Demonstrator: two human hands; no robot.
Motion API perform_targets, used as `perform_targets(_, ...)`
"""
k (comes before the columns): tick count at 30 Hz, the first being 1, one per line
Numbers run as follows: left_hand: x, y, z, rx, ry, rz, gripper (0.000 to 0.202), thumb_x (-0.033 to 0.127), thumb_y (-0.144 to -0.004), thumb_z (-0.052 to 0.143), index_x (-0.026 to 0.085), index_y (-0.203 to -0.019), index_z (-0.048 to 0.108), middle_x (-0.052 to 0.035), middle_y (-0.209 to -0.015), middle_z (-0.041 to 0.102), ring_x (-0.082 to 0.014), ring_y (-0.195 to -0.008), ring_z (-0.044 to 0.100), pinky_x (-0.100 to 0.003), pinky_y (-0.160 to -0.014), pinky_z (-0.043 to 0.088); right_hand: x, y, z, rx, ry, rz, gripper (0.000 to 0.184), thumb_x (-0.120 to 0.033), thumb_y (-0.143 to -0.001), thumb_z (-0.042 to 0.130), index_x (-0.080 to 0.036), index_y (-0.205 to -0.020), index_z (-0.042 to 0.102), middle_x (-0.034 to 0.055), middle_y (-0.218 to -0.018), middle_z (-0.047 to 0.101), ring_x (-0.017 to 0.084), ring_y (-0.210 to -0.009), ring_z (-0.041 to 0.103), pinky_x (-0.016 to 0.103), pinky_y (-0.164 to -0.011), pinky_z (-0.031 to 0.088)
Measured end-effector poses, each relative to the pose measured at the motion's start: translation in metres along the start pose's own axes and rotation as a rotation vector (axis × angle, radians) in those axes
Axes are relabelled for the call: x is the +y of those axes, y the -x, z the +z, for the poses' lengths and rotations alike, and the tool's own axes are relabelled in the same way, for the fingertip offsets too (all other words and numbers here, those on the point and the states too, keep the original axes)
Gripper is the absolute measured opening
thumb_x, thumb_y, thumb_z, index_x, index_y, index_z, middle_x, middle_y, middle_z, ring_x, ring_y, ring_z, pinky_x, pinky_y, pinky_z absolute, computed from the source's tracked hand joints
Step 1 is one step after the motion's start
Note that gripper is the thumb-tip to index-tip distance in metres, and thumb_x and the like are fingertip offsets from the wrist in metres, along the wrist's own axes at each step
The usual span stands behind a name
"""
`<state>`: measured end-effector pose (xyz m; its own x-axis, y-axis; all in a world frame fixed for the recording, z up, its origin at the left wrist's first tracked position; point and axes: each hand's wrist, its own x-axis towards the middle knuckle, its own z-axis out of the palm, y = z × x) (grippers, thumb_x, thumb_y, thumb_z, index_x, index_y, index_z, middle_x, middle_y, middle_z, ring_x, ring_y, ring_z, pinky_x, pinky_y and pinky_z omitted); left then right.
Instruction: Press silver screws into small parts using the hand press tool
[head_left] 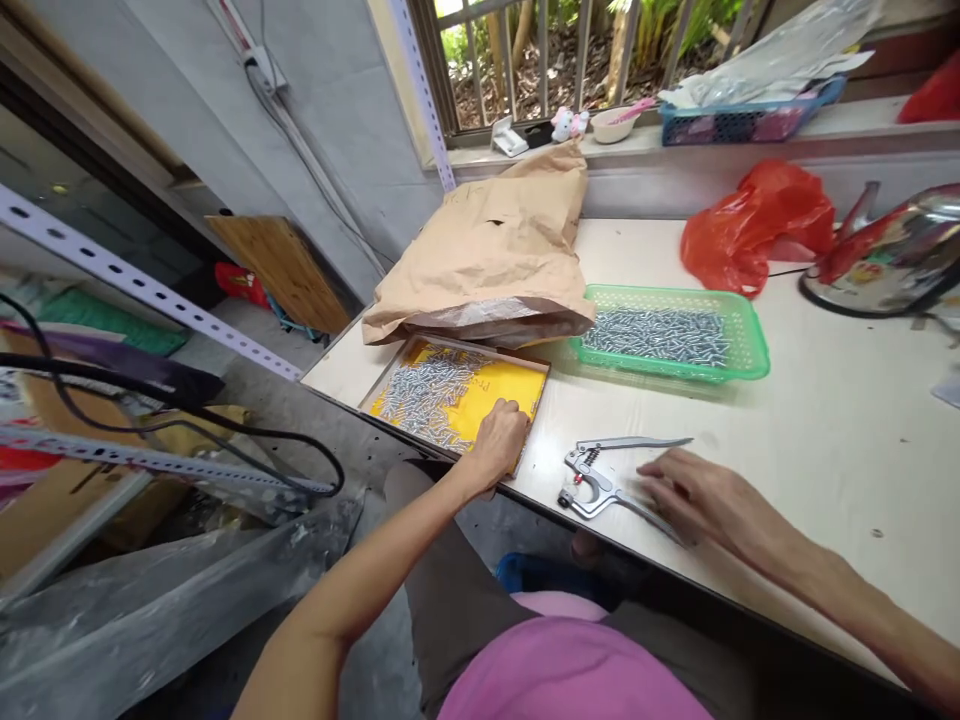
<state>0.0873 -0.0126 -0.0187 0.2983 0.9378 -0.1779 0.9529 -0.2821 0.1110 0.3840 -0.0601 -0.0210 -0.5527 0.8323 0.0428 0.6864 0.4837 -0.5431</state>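
My left hand (499,440) reaches into a yellow-lined shallow box (525,385) that holds several small metal screws (424,395); its fingers are curled down at the near right corner, and what they pinch is hidden. My right hand (694,495) lies flat with fingers stretched out on the lower handle of silver pliers (600,480) resting on the white table (825,440). The pliers' upper handle points right.
A green plastic basket (750,345) of metal screws stands behind the pliers. A brown paper bag (495,250) lies behind the yellow box. A red plastic bag (757,225) and a shiny metal lamp (892,250) sit at the back right. Metal rails and cables lie left.
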Motion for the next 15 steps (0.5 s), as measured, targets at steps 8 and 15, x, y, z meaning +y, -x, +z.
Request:
perform_targets(8,0.008,0.007,-0.006,-0.025,-0.039,0.069,0.029,0.005,-0.091,0.039,0.014,-0.089,0.066,-0.0142,-0.101,0.059,-0.0245,-0.100,0.050,-0.035,-0.085,0.047,-0.018,0.020,0.036,-0.014,0.208,0.012,0.028,-0.030,-0.098,0.039,-0.022,-0.110,0.063,0.0070,-0.095,0.061,0.019,-0.078,0.062,0.032,-0.069,0.050)
perform_targets(15,0.005,0.003,-0.004,-0.007,-0.077,0.098,0.030,0.009,-0.093,0.038,0.013,-0.094,0.068,-0.0128,-0.098,0.058,-0.0231,-0.099,0.053,-0.032,-0.086,0.046,-0.019,0.017,0.036,-0.026,0.314,0.030,0.028,-0.025,-0.099,0.037,-0.020,-0.101,0.064,0.0069,-0.090,0.062,0.019,-0.078,0.062,0.030,-0.068,0.047)
